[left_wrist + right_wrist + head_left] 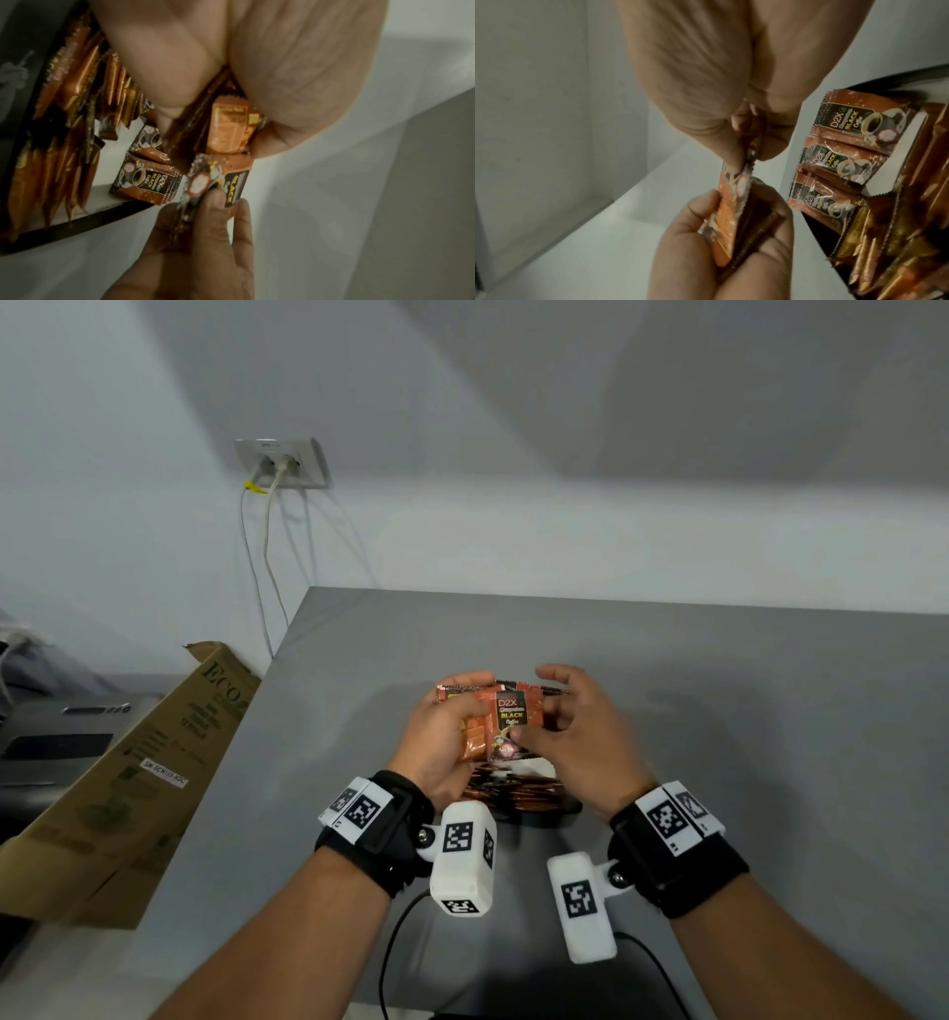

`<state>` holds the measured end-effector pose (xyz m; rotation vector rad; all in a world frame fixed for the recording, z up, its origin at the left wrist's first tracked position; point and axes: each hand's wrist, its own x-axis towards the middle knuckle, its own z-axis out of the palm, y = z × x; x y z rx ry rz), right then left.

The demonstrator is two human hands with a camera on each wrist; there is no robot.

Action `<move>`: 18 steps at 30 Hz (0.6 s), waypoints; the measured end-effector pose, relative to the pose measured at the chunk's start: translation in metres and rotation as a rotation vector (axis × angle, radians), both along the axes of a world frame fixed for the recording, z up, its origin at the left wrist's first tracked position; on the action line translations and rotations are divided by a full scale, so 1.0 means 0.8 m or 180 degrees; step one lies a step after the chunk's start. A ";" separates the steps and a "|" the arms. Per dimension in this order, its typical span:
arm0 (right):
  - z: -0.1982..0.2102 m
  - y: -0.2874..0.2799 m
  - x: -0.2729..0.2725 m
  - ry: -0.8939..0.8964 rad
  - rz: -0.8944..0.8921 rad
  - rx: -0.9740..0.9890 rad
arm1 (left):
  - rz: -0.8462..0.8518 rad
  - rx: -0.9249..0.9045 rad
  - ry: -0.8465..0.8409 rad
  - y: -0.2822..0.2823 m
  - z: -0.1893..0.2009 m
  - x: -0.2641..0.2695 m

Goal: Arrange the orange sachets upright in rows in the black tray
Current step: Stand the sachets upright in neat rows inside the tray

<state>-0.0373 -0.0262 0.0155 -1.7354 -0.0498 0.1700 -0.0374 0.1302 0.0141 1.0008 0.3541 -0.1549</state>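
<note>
Over the grey table, my left hand (475, 698) grips a small bundle of orange sachets (227, 125). My right hand (534, 726) pinches the lower end of the front sachet (513, 716), whose black "D2X Black Coffee" label faces me. In the right wrist view the right hand (746, 150) pinches that sachet's edge above the left hand's stack (546, 223). Just below the hands lies the black tray (77, 227). Rows of upright sachets (77, 85) fill part of it, and three sachets (854, 130) lie flat on its pale floor.
A brown cardboard box (154, 762) leans against the table's left edge. A wall socket (282, 462) with white cables hangs on the wall behind. Black cables (395, 942) trail from the wrist cameras near the table's front edge.
</note>
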 end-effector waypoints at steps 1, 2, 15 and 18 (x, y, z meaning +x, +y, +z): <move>0.001 0.000 0.001 0.0055 -0.0072 0.0021 | 0.0075 -0.0020 0.0035 0.001 0.000 0.000; 0.002 -0.001 0.002 0.0118 -0.0192 0.0136 | 0.0162 0.0000 0.0030 0.003 0.000 0.000; 0.000 0.021 -0.003 0.0652 -0.0129 0.0912 | 0.0152 0.1911 -0.1089 -0.005 -0.004 -0.013; -0.002 0.017 0.000 0.1043 -0.0069 0.1466 | -0.0267 0.1969 -0.1052 0.000 -0.008 -0.016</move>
